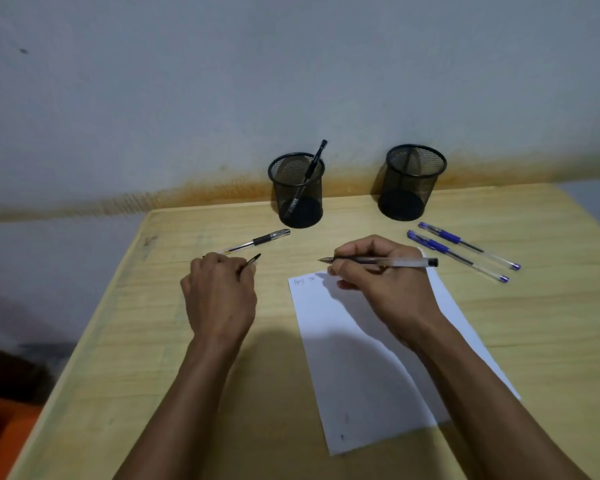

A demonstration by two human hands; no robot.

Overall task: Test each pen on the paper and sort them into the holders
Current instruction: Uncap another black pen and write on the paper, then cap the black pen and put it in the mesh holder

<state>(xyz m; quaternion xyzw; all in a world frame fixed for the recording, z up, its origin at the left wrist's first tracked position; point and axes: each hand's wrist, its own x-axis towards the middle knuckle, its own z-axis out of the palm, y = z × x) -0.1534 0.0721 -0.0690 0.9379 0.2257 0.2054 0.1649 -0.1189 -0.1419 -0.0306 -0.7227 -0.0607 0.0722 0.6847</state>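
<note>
Right hand [378,271] round pen [388,261] over paper's [361,358] top edge.

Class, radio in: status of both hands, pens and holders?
Right hand grips uncapped pen above paper. Left hand holds its cap. One pen in left holder; right holder empty. Three pens loose. Nothing blocking.

Pale grey wall [222,81] w/ rusty orange-brown stain band [187,197] along its base. Light wood-grain table [153,341] stood against it. Dim light; orange patch [4,431] at bottom left, floor dark.
</note>
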